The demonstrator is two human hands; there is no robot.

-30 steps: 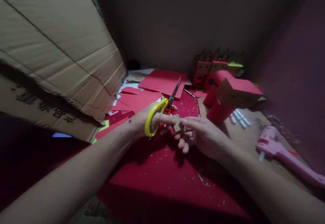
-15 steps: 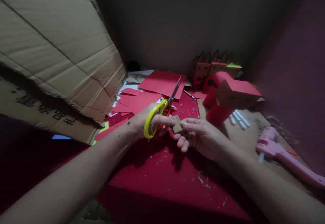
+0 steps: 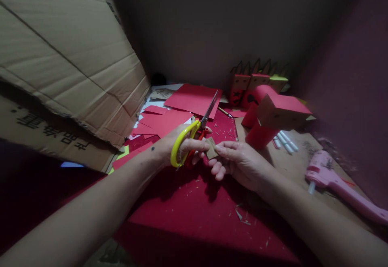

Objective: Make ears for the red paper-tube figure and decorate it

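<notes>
A small brown cardboard piece is pinched between both hands above the red table. My left hand grips its left edge and also carries scissors with yellow and red handles, their blades pointing up and away. The blades look closed. Fingers of my right hand are closed on the piece's right side, thumb on top. Part of the left fingers is hidden behind the scissor handles.
Red paper lies behind the hands. A red paper and cardboard figure, markers and a pink glue gun stand or lie at right. Similar figures line the back. A large cardboard box rises at left.
Both hands hold the cardboard piece almost as before. The whole view has shifted very slightly.
</notes>
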